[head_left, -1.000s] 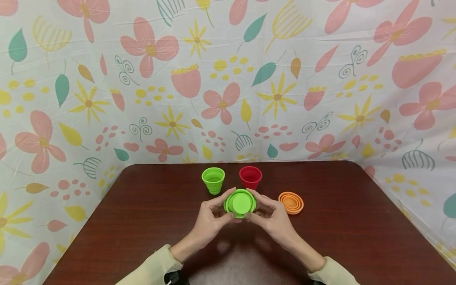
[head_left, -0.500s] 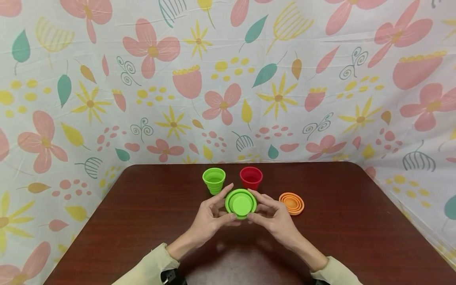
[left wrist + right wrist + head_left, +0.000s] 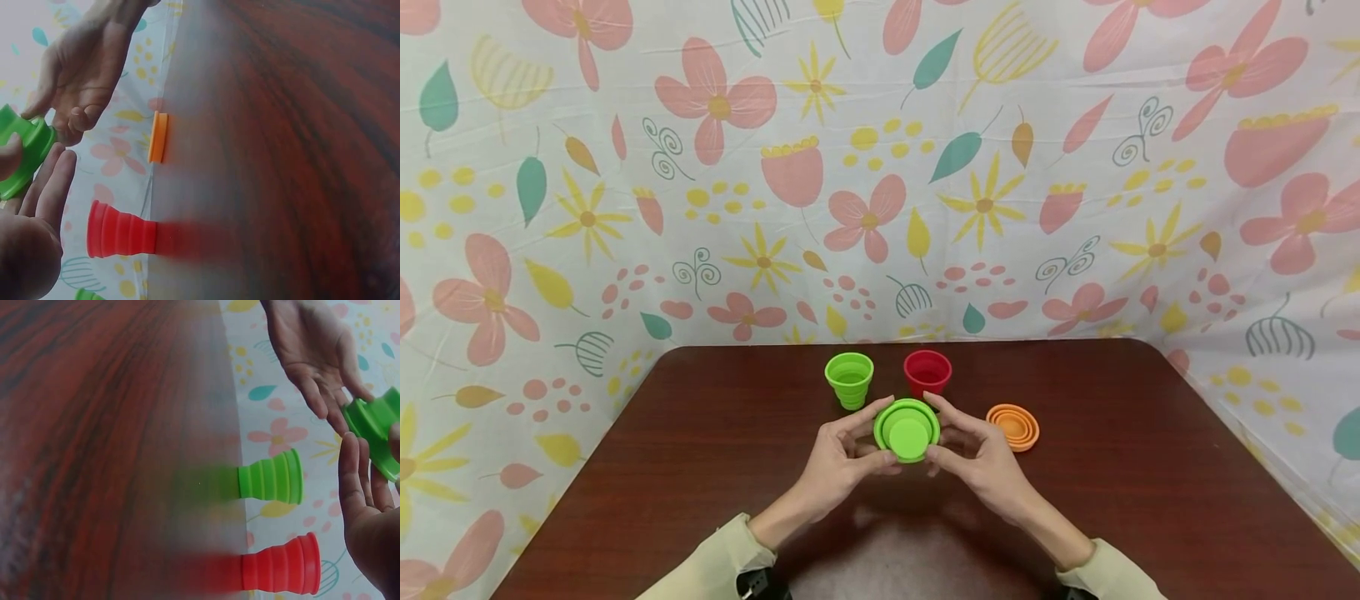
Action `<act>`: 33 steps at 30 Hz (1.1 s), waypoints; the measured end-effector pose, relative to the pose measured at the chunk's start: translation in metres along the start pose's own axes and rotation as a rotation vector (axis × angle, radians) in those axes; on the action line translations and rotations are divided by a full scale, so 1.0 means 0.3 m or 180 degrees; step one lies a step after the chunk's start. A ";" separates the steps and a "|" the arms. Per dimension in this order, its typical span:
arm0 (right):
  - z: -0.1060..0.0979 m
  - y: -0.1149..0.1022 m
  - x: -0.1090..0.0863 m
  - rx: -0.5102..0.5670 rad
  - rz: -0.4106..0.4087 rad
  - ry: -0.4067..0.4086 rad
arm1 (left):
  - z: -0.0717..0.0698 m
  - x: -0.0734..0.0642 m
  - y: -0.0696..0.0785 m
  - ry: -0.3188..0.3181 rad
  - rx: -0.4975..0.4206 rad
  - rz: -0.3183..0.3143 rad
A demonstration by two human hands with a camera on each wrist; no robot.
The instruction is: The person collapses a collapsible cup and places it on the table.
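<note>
Ok so what's just changed is the held green collapsible cup (image 3: 907, 435): its inner disc sits lower now, closer to the thumb side, w/ more of the stepped ring showing above it. Could be tilt or the folds shifting, can't tell which. IMO it means the handling's still on this cup's folds, & it looks only partly extended.

Grip: left hand (image 3: 846, 462) & right hand (image 3: 981, 458) both pinch it, one on each side, thumbs on the near edge, fingers round the far side. It's up off the table (image 3: 737, 467), approx. in the middle.

Vs a sec ago: right index fingertip (image 3: 930, 397) is a bit higher & the right thumb's a touch further out. Left hand's abt the same. Rest hasn't budged: upright green cup (image 3: 850, 379) behind & to the left, red cup (image 3: 927, 371) right behind, flattened orange collapsible cup (image 3: 1013, 427) just beside the right hand.
</note>
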State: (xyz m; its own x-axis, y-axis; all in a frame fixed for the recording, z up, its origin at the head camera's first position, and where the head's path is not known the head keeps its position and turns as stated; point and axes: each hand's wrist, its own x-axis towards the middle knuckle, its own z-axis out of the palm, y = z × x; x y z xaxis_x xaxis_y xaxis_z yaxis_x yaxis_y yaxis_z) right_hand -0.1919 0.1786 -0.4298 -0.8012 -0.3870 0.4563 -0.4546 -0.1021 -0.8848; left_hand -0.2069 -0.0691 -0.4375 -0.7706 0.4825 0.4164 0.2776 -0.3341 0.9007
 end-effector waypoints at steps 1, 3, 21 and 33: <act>0.000 -0.001 0.000 0.0019 0.0003 -0.0010 | 0.000 0.000 -0.001 0.0007 0.0020 0.0008; -0.001 -0.003 -0.002 0.0048 0.0037 -0.0018 | 0.001 0.000 -0.003 0.0023 0.0076 0.0021; -0.008 -0.006 -0.001 -0.0098 0.0363 -0.0007 | -0.001 -0.006 -0.001 0.0233 0.0846 0.0128; -0.014 -0.006 -0.002 -0.0033 0.0568 0.0077 | 0.016 -0.002 0.015 0.0380 0.0607 -0.0031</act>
State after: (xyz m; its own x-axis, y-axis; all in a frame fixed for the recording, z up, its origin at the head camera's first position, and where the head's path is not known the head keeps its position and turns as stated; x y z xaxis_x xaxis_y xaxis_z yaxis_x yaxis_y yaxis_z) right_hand -0.1920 0.1828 -0.4280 -0.8786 -0.3759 0.2944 -0.3083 -0.0242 -0.9510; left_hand -0.2026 -0.0670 -0.4331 -0.8330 0.3819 0.4003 0.3646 -0.1652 0.9164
